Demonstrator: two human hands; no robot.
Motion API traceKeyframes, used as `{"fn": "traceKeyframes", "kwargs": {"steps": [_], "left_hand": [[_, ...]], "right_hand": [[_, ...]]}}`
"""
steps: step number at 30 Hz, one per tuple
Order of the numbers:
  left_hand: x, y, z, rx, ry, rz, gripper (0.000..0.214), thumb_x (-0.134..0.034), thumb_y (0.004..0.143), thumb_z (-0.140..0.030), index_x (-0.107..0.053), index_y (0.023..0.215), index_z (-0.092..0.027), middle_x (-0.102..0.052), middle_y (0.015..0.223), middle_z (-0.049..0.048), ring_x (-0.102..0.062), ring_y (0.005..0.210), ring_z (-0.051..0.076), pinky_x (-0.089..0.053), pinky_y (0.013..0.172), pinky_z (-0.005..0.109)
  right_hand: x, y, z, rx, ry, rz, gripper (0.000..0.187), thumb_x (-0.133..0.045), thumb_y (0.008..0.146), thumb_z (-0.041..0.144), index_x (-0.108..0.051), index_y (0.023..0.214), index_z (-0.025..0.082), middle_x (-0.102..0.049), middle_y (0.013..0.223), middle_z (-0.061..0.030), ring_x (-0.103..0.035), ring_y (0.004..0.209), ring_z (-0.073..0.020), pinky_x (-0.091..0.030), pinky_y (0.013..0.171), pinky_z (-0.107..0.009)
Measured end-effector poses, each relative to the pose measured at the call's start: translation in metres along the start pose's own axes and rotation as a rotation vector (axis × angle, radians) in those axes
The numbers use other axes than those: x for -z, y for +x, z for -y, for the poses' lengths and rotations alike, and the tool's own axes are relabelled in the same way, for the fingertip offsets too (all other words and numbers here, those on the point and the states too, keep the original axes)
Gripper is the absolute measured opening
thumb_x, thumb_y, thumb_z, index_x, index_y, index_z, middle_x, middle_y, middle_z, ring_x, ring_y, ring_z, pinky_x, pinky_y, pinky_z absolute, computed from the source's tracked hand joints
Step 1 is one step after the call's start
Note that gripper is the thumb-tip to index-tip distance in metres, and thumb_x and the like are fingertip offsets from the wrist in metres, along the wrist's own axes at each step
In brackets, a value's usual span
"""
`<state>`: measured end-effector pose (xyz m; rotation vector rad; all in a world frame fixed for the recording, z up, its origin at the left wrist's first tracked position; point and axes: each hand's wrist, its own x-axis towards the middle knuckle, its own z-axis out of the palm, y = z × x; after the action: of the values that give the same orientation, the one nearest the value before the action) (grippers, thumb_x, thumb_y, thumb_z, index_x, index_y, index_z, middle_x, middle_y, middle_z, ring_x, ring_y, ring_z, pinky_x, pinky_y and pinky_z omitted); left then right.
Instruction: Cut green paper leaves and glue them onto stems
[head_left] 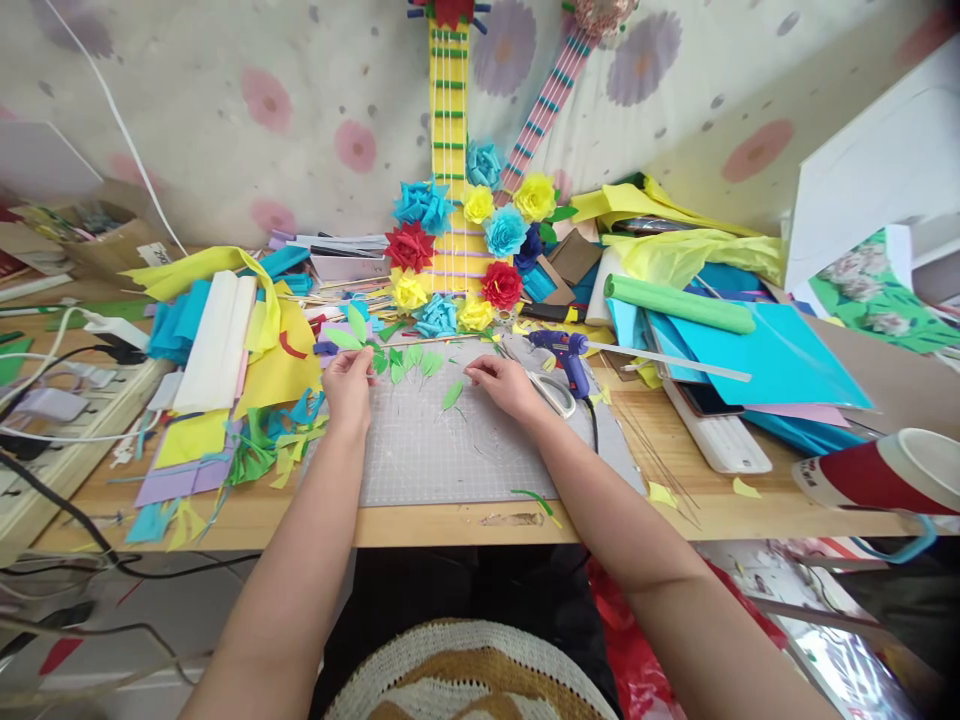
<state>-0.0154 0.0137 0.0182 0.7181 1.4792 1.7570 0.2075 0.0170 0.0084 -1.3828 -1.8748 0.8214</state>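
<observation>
My left hand rests at the far left of a grey cutting mat, fingers curled and pinched on a green paper leaf on a thin stem. My right hand lies on the mat with its fingers pinched at a thin wire, close to a loose green leaf. Several more green leaves lie between the hands. Behind them stands a yellow paper guitar ringed with paper flowers in blue, red and yellow.
A blue glue gun and scissors lie right of my right hand. Paper sheets and scraps pile at the left, a green roll and blue sheets at the right. A red cup lies near the table's right edge. Cables and a power strip are far left.
</observation>
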Motion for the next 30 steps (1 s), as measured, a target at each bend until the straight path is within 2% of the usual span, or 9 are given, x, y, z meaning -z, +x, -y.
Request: {"fn": "traceKeyframes", "kwargs": {"steps": [5, 10, 15, 19, 22, 26, 30], "left_hand": [[0.003, 0.005, 0.002, -0.03, -0.05, -0.096, 0.021, -0.067, 0.058, -0.03, -0.052, 0.062, -0.016, -0.049, 0.057, -0.0037, -0.043, 0.049, 0.005, -0.033, 0.042, 0.016], [0.003, 0.006, 0.001, -0.013, -0.011, -0.056, 0.022, -0.067, 0.056, -0.032, -0.053, 0.062, -0.016, -0.047, 0.054, -0.0046, -0.042, 0.049, 0.006, -0.032, 0.042, 0.017], [0.003, 0.003, -0.003, 0.0, 0.018, -0.042, 0.021, -0.066, 0.056, -0.031, -0.052, 0.061, -0.015, -0.048, 0.053, -0.0046, -0.042, 0.047, 0.006, -0.033, 0.042, 0.018], [0.005, 0.004, -0.008, 0.011, 0.01, -0.071, 0.017, -0.063, 0.057, -0.025, -0.048, 0.055, -0.016, -0.044, 0.048, -0.006, -0.039, 0.044, 0.005, -0.031, 0.041, 0.017], [0.007, 0.004, -0.01, 0.027, -0.032, -0.101, 0.017, -0.06, 0.057, -0.022, -0.045, 0.052, -0.017, -0.041, 0.046, -0.0068, -0.036, 0.042, 0.004, -0.03, 0.04, 0.017], [0.008, 0.005, -0.01, 0.045, -0.073, -0.088, 0.017, -0.059, 0.056, -0.021, -0.043, 0.05, -0.017, -0.041, 0.044, -0.0072, -0.035, 0.04, 0.004, -0.029, 0.038, 0.017], [0.008, 0.005, -0.01, 0.07, -0.075, -0.084, 0.018, -0.061, 0.055, -0.021, -0.044, 0.05, -0.017, -0.041, 0.044, -0.007, -0.035, 0.04, 0.004, -0.028, 0.038, 0.017]], "right_hand": [[-0.001, 0.007, 0.009, 0.048, -0.116, 0.023, 0.014, -0.052, 0.079, 0.026, -0.065, 0.081, 0.02, -0.065, 0.077, -0.0023, -0.055, 0.07, -0.0147, -0.038, 0.065, -0.028], [-0.009, 0.028, 0.035, 0.089, -0.281, 0.125, 0.008, -0.059, 0.075, 0.025, -0.064, 0.079, 0.02, -0.063, 0.08, -0.0035, -0.053, 0.07, -0.0149, -0.036, 0.063, -0.027], [-0.037, 0.06, 0.059, 0.024, -0.384, 0.212, 0.013, -0.058, 0.075, 0.027, -0.063, 0.085, 0.02, -0.065, 0.091, -0.0051, -0.057, 0.081, -0.0191, -0.04, 0.068, -0.029], [-0.065, 0.078, 0.069, 0.009, -0.4, 0.158, 0.027, -0.053, 0.076, 0.021, -0.058, 0.103, 0.021, -0.065, 0.101, -0.0054, -0.057, 0.092, -0.0217, -0.043, 0.075, -0.031], [-0.079, 0.085, 0.073, -0.017, -0.42, 0.146, 0.033, -0.053, 0.076, 0.02, -0.055, 0.108, 0.02, -0.064, 0.102, -0.0071, -0.058, 0.093, -0.0231, -0.045, 0.077, -0.033], [-0.089, 0.091, 0.072, -0.064, -0.385, 0.151, 0.034, -0.057, 0.071, 0.015, -0.057, 0.104, 0.019, -0.065, 0.099, -0.0063, -0.058, 0.094, -0.0238, -0.045, 0.078, -0.035], [-0.087, 0.097, 0.07, -0.14, -0.122, 0.11, 0.024, -0.06, 0.066, 0.012, -0.059, 0.089, 0.018, -0.065, 0.089, -0.003, -0.059, 0.087, -0.0188, -0.046, 0.077, -0.031]]}}
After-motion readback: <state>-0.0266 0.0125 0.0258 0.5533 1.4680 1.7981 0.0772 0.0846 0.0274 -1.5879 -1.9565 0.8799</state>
